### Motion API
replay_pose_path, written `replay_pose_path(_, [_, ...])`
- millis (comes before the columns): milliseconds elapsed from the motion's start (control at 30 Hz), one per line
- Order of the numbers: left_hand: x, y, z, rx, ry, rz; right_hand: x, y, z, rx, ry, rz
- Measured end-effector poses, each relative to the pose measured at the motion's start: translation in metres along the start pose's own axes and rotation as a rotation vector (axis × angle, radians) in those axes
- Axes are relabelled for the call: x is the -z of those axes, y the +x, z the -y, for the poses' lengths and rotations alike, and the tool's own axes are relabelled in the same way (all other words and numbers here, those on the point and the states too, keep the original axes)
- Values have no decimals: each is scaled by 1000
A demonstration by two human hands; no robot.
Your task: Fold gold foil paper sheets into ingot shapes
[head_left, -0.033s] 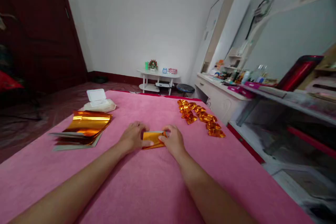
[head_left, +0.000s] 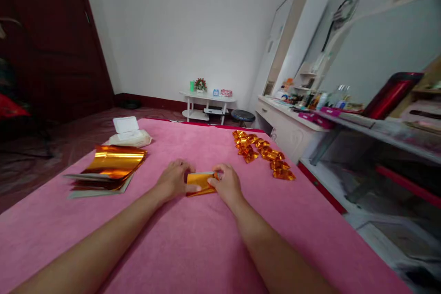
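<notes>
Between the half-curled left hand point(head_left: 174, 179), its thumb over one end but its grip unclear, and the right hand point(head_left: 228, 184), pinching the other, a folded gold foil sheet point(head_left: 200, 180) lies practically unmoved since the earlier frame.

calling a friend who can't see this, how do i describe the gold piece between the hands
Find the big pink surface, then near its middle, the left hand and right hand. The small gold piece lies between them, touched by both, unlike the larger shiny sheets at left and crinkled pieces at right.
</notes>
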State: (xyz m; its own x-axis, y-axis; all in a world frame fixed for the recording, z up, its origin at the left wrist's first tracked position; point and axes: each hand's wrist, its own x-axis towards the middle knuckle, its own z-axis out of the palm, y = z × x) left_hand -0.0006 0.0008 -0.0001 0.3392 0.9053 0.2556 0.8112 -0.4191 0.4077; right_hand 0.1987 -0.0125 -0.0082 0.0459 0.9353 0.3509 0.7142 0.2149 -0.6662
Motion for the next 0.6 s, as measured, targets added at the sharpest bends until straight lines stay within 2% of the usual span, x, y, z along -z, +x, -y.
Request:
replay_pose_path(167, [-2, 1, 3, 44, -62, -9, -2, -2, 0, -16, 19, 1])
replay_pose_path(400, [-5, -4, 4, 104, -304, 23, 0, -2, 3, -27, 14, 19])
replay_pose_path(600, [-11, -7, 1, 61, -511, -90, 1, -3, 4, -22, 17, 21])
